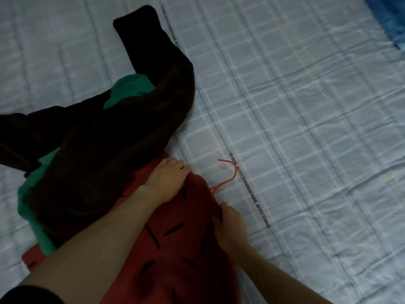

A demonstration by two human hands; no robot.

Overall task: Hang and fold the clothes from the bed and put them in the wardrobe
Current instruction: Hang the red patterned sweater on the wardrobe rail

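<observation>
Both hands are down on the bed (306,106) now, working the red garment (175,249), the one w/ short black dashes, spread at the near edge of the checked pale-blue quilt. The left hand (168,178) reaches in over the cloth, fingers curled and clamped on the garment's top edge, right by the neck. The right hand (230,224) is on the other side of that opening, fingers bunched into the red fabric, gripping it too. And there's the coral hanger (232,175): hook and neck stick out of the garment's top onto the quilt between the two hands, the rest hidden inside the cloth.

To the left, a dark garment (98,150), brown-black, sprawls in a heap w/ one long part stretched toward the far side of the bed. It overlaps the red garment's left side. A green garment (129,86) peeks out under it at the middle and along the left edge.

A line of printed lettering (252,191) runs along the quilt just beside the hook, too blurred to read for sure. Top right corner, a bit of bright blue fabric (390,23). Black sleeve (22,295) at bottom left.
</observation>
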